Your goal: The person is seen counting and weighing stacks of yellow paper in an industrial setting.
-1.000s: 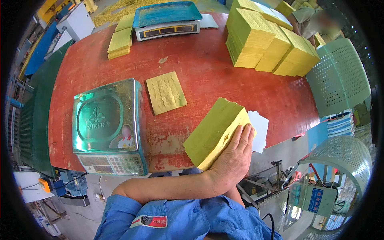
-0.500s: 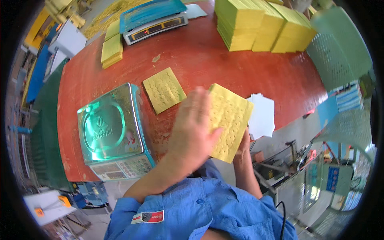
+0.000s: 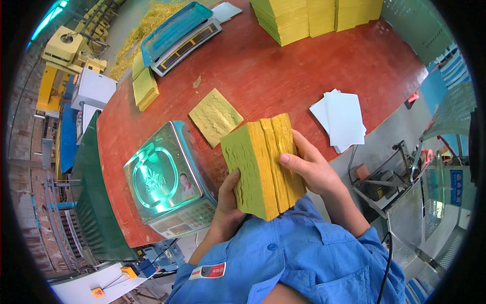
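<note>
Between my two hands I hold a thick stack of yellow perforated paper (image 3: 263,167), tilted so its layered edge faces up. My left hand (image 3: 231,197) grips the stack's left side, the thumb on its patterned face. My right hand (image 3: 311,164) is wrapped round the right side, with the thumb along the layered edge. A thin square piece of the same yellow paper (image 3: 216,117) lies on the red table just beyond the stack. Left of my hands stands a weighing scale (image 3: 164,177) with a shiny metal top and a keypad.
The red table (image 3: 283,86) also bears a second scale with a blue tray (image 3: 177,30), a small yellow paper pile (image 3: 145,88), tall yellow stacks (image 3: 309,17) at the back, and white sheets (image 3: 344,119) at right. A metal frame (image 3: 390,187) stands beyond the right edge.
My left hand has come off the stack's top face and now grips its left side. The stack has turned so its layered edge shows. The view has shifted.
</note>
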Demonstrator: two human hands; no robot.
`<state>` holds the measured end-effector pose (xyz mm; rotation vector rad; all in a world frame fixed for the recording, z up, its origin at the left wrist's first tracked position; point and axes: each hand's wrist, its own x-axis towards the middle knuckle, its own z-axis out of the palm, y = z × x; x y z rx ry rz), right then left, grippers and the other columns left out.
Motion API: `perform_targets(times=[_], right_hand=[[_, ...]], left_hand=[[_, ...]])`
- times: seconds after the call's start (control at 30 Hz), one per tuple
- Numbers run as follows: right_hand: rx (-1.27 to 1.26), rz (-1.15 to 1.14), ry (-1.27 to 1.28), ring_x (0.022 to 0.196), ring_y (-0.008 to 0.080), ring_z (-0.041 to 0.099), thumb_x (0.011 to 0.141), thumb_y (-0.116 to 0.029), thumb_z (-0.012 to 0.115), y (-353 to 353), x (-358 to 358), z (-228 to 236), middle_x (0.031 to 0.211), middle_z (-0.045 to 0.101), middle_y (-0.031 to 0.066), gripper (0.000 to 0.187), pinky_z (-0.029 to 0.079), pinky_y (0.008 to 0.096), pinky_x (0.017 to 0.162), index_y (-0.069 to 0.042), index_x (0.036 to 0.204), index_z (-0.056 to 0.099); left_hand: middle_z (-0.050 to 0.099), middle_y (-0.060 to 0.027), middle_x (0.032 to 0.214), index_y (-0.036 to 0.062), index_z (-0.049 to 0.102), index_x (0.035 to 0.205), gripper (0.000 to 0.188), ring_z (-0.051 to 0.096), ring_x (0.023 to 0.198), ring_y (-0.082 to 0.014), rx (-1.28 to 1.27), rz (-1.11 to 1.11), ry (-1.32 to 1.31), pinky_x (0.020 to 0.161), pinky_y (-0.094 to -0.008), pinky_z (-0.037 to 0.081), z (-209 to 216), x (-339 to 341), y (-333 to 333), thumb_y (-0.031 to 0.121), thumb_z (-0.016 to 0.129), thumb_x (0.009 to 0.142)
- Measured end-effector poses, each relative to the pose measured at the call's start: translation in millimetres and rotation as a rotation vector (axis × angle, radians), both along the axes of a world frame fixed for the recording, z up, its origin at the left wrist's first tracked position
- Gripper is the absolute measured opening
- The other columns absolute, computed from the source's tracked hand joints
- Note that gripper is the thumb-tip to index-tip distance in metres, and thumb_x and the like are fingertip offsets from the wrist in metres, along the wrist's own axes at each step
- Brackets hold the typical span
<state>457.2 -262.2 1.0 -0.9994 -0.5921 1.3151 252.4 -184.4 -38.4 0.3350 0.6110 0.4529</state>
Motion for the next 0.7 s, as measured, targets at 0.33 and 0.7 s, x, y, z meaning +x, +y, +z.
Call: perform_targets(times=[0.33, 0.7], right_hand=[[0.073, -0.062, -0.250, 0.134, 0.0238, 0.043, 0.099, -0.030, 0.058, -6, -7, -4, 0.141, 0.046, 0.0178, 0.069, 0.034, 0.0363, 0.111, 0.003, 0.150, 0.025], [-0.010, -0.016, -0.246, 0.140, 0.0300, 0.035, 0.094, -0.034, 0.064, -21, 0, -11, 0.149, 0.038, 0.0207, 0.081, 0.029, 0.0393, 0.114, 0.003, 0.152, 0.021]], left_hand=[[0.060, -0.0164, 0.131, 0.0032, 0.048, 0.138, 0.056, 0.060, 0.117, -0.0295, -0.098, 0.047, -0.090, 0.101, -0.0435, 0.048, -1, 12, -13, 0.038, 0.058, 0.095], [0.056, -0.0156, 0.133, 0.0022, 0.040, 0.142, 0.058, 0.058, 0.118, -0.0257, 0.055, 0.040, 0.146, 0.100, -0.0380, 0.048, -6, 1, -23, 0.030, 0.060, 0.095]])
